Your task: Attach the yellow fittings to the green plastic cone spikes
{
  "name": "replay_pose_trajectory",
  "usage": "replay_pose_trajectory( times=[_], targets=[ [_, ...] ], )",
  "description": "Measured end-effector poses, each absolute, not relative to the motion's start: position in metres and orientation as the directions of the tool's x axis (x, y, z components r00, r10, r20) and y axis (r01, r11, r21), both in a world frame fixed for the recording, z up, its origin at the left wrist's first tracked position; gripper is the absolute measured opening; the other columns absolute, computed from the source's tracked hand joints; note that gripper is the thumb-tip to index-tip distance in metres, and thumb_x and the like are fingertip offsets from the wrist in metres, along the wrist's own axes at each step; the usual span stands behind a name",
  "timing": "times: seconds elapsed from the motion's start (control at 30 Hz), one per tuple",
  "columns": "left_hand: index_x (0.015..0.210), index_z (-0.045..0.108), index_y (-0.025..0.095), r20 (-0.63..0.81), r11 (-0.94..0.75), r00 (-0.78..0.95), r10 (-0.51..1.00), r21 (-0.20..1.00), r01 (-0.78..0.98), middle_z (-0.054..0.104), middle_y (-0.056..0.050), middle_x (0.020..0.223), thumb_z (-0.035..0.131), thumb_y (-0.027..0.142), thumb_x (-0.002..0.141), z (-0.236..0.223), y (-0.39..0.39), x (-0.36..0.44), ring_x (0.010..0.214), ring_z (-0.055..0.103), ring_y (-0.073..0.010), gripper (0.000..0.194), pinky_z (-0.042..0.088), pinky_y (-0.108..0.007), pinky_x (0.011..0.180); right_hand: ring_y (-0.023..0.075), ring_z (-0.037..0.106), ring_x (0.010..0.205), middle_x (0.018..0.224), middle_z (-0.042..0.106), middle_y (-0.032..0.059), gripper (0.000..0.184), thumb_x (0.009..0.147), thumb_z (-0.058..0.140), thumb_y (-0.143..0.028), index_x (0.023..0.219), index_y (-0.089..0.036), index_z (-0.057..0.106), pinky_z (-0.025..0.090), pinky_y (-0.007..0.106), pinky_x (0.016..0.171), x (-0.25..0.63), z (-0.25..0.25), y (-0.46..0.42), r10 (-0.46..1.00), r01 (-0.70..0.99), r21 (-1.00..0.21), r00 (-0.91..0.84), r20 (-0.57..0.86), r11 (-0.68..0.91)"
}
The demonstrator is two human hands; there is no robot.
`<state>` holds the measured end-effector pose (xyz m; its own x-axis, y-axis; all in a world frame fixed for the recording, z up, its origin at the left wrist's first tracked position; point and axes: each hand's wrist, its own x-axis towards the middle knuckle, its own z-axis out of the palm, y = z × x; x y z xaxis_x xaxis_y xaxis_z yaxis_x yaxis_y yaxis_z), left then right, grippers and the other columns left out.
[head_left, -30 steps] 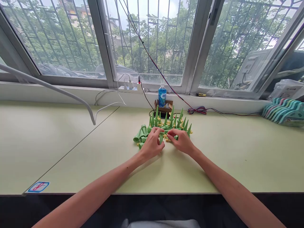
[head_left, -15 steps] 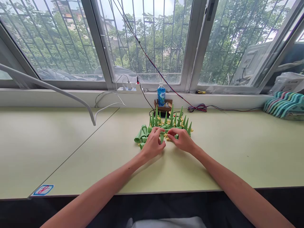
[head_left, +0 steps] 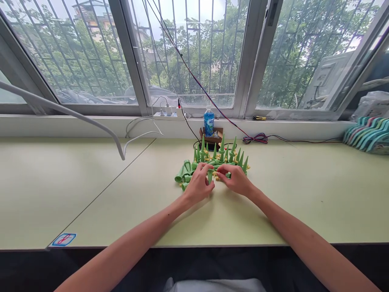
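Note:
My left hand (head_left: 200, 183) is closed around a green plastic plant watering spike (head_left: 210, 176), wide end up and tip pointing down. Close at its right, my right hand (head_left: 235, 178) pinches a small yellow valve piece (head_left: 215, 173) against the spike's side; the fingers partly cover it, and I cannot tell if it is seated. Behind the hands, several green spikes (head_left: 222, 147) stand point up with yellow pieces at their sides. Other green spikes (head_left: 186, 167) lie in a pile to the left of my left hand.
A blue bottle (head_left: 209, 122) stands by a small brown box (head_left: 217, 133) at the back. Bundled cable (head_left: 255, 138) lies behind the spikes to the right, teal hangers (head_left: 366, 136) at far right. A white bent tube (head_left: 117, 148) reaches in from the left above the table (head_left: 304, 194).
The whole view has shifted slightly, so everything appears a little further right. Both hands keep nearly the same pose around the spike and yellow piece.

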<state>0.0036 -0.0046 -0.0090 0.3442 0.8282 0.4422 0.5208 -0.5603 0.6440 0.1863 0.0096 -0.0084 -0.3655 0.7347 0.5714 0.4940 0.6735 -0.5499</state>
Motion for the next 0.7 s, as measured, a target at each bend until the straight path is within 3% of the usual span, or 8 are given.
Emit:
replay_pose_trajectory(
  times=[0.7],
  targets=[
    [0.106, 0.053, 0.020, 0.455, -0.573, 0.349, 0.819, 0.635, 0.518, 0.046, -0.005, 0.114, 0.054, 0.010, 0.076, -0.0105, -0.0035, 0.0038, 0.053, 0.052, -0.0033, 0.031, 0.051, -0.027, 0.063, 0.0145, 0.060, 0.068, 0.075, 0.067, 0.0020, 0.011, 0.089, 0.054, -0.023, 0.083, -0.018, 0.062, 0.045, 0.027, 0.065, 0.1863, -0.0092, 0.0102, 0.742, 0.502, -0.553, -0.361, 0.565, 0.666]
  ],
)
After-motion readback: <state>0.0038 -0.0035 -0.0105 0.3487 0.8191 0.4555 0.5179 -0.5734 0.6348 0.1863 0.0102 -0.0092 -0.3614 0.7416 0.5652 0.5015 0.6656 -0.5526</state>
